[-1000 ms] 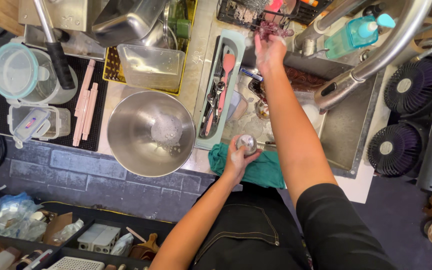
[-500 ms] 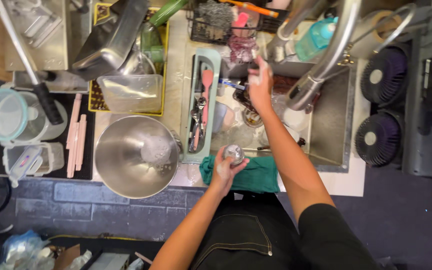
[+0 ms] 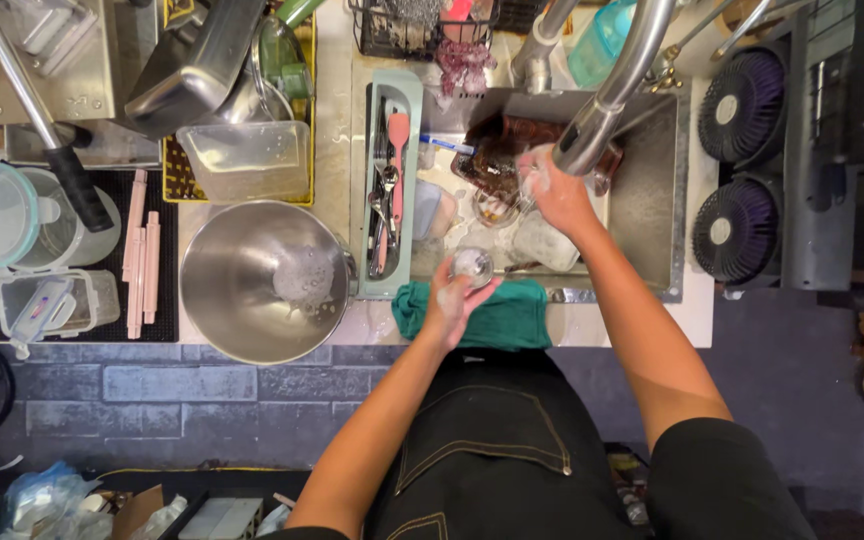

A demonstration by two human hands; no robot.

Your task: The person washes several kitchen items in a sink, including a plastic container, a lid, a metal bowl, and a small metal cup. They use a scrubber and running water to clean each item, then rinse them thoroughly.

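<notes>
My left hand (image 3: 449, 303) is shut on a small round soapy cup (image 3: 473, 265), held over the near edge of the steel sink (image 3: 652, 205). Directly under that hand, a green cloth (image 3: 517, 318) lies on the counter edge. My right hand (image 3: 555, 193) is inside the sink, just below the spout of the curved steel faucet (image 3: 614, 88). Its fingers are curled and wet with foam. Whether they hold anything I cannot tell. Brown dishes (image 3: 497, 160) and clear glassware (image 3: 544, 243) lie in the sink around it.
A big steel mixing bowl (image 3: 252, 280) with suds sits left of the sink. Between them is a pale green utensil tray (image 3: 392, 180). A clear tub (image 3: 247, 160) stands behind the bowl. Two small fans (image 3: 742, 230) stand to the right, and a teal bottle (image 3: 602, 40) and pink scrubber (image 3: 467, 62) at the back.
My right hand has drawn back from the far rack behind the sink to under the faucet spout. My left hand still holds the small cup, now slightly further over the sink.
</notes>
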